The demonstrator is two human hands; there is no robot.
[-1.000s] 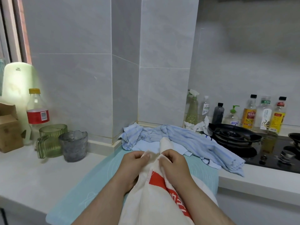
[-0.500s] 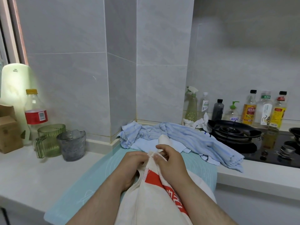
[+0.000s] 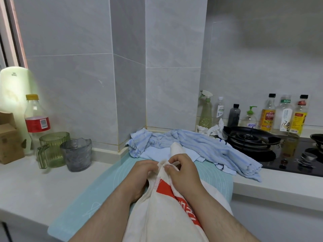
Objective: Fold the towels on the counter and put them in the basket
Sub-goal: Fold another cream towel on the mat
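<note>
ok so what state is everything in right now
cream towel, unfolded, held up by its edge
left hand, pinching that edge
right hand, pinching the same edge
blue towels, crumpled heap, unfolded
red-label bottle, upright, capped
green cup, upright
grey cup, upright
gas burner, no flame visible

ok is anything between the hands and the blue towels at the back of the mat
Only the cream towel itself: the left hand and right hand both pinch its edge, and its bunched end rises just beyond them, in front of the blue towels. Nothing else lies between. No basket is in view.
</note>
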